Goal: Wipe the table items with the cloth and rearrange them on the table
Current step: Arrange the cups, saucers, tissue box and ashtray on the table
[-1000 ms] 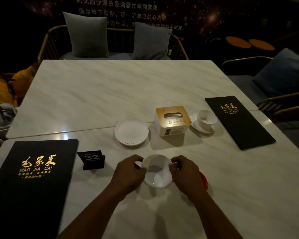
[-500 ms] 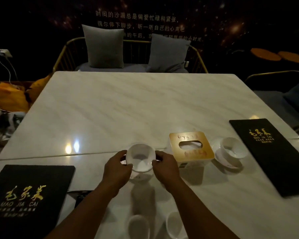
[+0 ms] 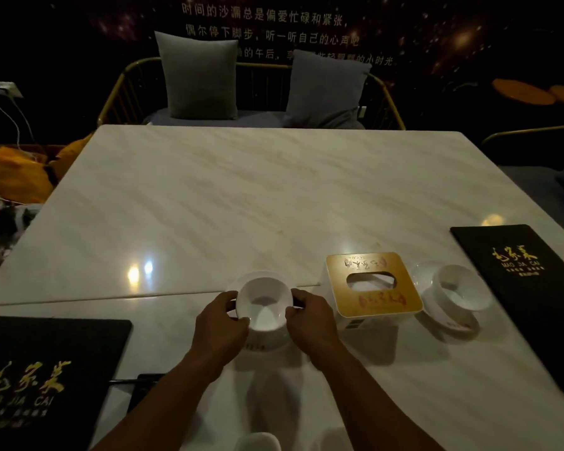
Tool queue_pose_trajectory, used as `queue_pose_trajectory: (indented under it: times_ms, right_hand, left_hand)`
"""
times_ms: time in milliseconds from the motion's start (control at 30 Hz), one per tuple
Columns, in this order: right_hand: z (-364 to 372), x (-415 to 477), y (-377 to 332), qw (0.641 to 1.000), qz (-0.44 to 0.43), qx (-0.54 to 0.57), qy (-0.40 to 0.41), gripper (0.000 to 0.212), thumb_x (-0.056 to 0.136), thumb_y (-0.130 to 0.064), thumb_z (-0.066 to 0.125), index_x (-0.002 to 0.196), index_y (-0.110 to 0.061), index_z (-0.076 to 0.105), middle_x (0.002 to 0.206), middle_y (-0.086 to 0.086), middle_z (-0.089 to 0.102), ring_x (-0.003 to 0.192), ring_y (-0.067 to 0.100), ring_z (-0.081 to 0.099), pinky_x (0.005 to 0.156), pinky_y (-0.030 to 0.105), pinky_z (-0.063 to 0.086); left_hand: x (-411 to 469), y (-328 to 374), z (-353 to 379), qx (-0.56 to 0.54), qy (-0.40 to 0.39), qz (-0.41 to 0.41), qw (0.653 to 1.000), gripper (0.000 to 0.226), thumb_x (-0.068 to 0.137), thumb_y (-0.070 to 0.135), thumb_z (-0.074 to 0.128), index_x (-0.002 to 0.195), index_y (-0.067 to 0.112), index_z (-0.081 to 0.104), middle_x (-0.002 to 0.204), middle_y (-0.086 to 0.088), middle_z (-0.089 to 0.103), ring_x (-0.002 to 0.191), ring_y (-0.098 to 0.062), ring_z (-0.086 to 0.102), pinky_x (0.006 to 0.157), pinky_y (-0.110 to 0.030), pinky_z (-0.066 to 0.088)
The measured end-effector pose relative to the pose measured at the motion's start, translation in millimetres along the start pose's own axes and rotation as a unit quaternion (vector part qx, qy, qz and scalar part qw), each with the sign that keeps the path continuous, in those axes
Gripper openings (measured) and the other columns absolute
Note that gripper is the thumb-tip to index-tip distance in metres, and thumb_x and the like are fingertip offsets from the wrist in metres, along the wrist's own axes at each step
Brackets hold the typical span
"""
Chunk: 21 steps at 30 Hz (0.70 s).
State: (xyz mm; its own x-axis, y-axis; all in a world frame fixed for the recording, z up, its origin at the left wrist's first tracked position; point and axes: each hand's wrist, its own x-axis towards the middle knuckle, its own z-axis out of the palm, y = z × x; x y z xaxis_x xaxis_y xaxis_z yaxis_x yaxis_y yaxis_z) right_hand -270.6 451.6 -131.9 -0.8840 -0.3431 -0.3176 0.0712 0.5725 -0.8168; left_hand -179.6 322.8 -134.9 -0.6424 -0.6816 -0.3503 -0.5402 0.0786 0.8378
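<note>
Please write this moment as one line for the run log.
left hand: grips bowl rim | right hand: grips bowl rim | bowl: over white plate, contact unclear | tissue box: right of bowl

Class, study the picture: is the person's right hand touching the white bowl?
Touching. The head view shows the right hand with its thumb and fingers curled onto the right rim of the white bowl, with no gap between them.
</note>
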Motion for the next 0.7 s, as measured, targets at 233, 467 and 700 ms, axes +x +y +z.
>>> queue_pose_trajectory:
  times_ms: [233, 467, 700]
  right_hand:
    - [0.0, -3.4, -1.1, 1.0, 0.001, -0.011, -0.002, 0.039, 0.092, -0.004, 0.054, 0.124, -0.021, 0.067, 0.115, 0.001, 0.071, 0.096, 0.014, 0.06, 0.08, 0.024, 0.046]
    - [-14.6, -22.3, -1.1, 0.999, 0.017, -0.032, -0.011, 0.038, 0.094, -0.017, 0.06, 0.132, -0.017, 0.059, 0.125, 0.001, 0.066, 0.111, 0.018, 0.062, 0.096, 0.031, 0.048]
    - [-66.5, -91.8, 27.4, 0.995, -0.007, -0.088, 0.046, 0.01, 0.098, -0.024, 0.056, 0.095, -0.027, 0.065, 0.084, -0.006, 0.072, 0.081, 0.008, 0.066, 0.075, 0.028, 0.052]
  left_hand:
    - [-1.7, 1.0, -0.7, 0.011, -0.006, 0.001, 1.0, 0.062, 0.081, 0.001, 0.071, 0.137, 0.02, 0.054, 0.128, -0.003, 0.063, 0.097, -0.018, 0.065, 0.085, -0.038, 0.058]
    - [-20.2, 2.0, -7.2, 0.045, 0.005, 0.025, 0.999, 0.061, 0.088, 0.016, 0.07, 0.144, 0.02, 0.045, 0.135, -0.003, 0.057, 0.098, -0.014, 0.06, 0.081, -0.027, 0.05]
    - [-84.4, -8.7, -23.1, 0.13, -0.053, 0.142, 0.98, 0.017, 0.097, 0.035, 0.058, 0.082, 0.028, 0.061, 0.086, 0.011, 0.063, 0.089, -0.011, 0.063, 0.068, -0.014, 0.042]
